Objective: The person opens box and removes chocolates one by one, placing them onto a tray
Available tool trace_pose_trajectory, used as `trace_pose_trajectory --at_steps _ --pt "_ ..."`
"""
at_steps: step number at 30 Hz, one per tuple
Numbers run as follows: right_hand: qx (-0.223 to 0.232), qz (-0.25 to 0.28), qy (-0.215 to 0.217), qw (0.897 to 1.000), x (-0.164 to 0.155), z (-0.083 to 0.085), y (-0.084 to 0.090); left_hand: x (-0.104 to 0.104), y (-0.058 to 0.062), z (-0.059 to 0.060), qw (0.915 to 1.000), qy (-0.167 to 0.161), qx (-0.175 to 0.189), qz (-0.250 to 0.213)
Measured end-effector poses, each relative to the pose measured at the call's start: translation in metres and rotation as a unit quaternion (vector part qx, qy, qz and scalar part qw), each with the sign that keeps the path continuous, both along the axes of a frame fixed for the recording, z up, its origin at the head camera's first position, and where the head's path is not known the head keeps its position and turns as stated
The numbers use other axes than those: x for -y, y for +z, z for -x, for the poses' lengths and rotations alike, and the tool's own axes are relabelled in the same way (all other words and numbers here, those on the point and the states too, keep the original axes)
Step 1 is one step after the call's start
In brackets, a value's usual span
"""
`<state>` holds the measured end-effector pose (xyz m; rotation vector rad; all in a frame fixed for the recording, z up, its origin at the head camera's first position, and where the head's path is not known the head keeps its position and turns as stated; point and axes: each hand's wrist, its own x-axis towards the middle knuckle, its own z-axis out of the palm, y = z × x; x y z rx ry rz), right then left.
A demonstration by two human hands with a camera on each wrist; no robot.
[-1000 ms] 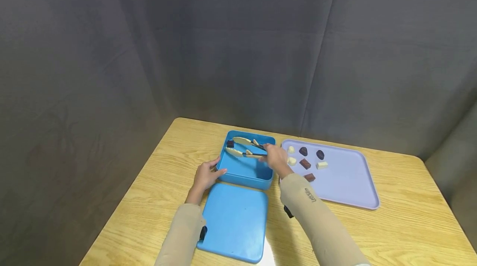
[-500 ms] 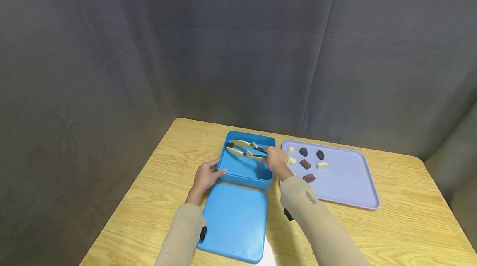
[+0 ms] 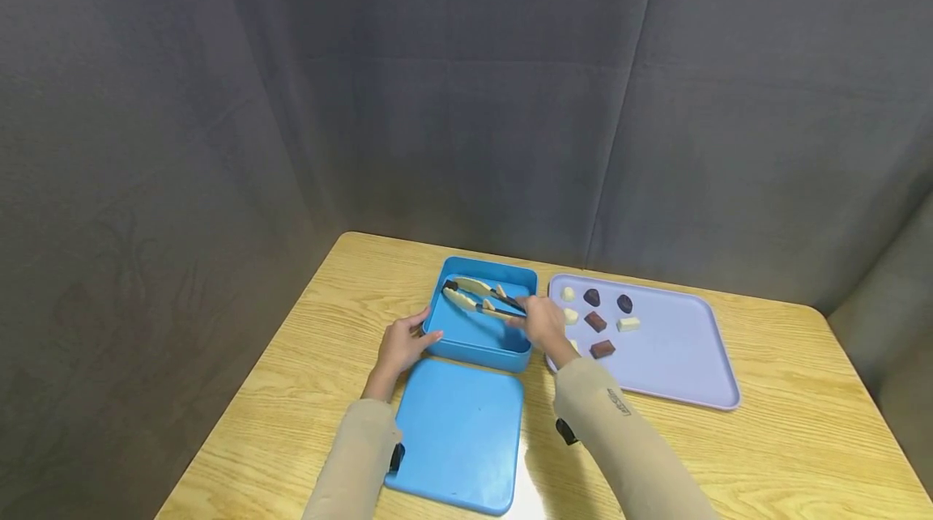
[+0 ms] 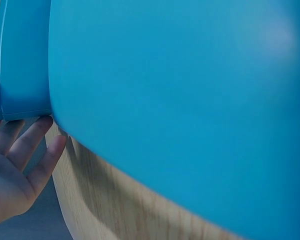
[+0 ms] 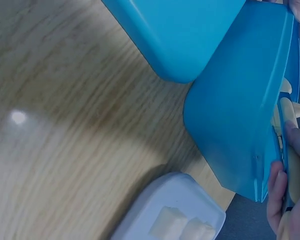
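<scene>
My right hand (image 3: 543, 321) grips a pair of cream-and-black tongs (image 3: 475, 287) over the blue box (image 3: 477, 355). At the box's far left inner corner, the tongs' tips lie beside a dark chocolate (image 3: 450, 286), which they partly hide; whether they touch it I cannot tell. My left hand (image 3: 402, 343) rests on the box's near left corner, thumb against the front wall. In the left wrist view the fingers (image 4: 37, 129) of that hand are mostly straight along the box's side. The right wrist view shows my right fingers (image 5: 275, 192) around the tongs.
A lilac tray (image 3: 678, 358) right of the box bears several dark, brown and white chocolates (image 3: 595, 321). In front of the box a flat blue lid (image 3: 459, 431) lies on the wooden table (image 3: 794, 390). Grey curtains (image 3: 466, 99) hang behind and at the left.
The tongs' arms have come closer together and lowered slightly at the dark chocolate, which shows less than before. My right hand has shifted a little toward me. My left hand has stayed on the box.
</scene>
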<state>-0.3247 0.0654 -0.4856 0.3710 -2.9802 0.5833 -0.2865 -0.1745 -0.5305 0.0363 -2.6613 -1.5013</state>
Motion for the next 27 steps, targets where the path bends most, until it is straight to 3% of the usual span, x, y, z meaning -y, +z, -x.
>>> trace_pose_trajectory --at_steps 7,13,27 --pt "0.01 0.04 -0.014 0.999 -0.009 -0.003 -0.004 -0.001 0.0 0.001 1.0 0.003 0.004 0.007" --pt "0.013 0.052 -0.024 0.998 -0.014 -0.01 0.002 -0.001 0.001 0.001 0.9999 0.002 0.008 0.008" --pt "-0.021 0.063 -0.027 0.997 -0.031 -0.027 0.011 0.0 0.0 0.0 1.0 -0.002 0.001 0.008"
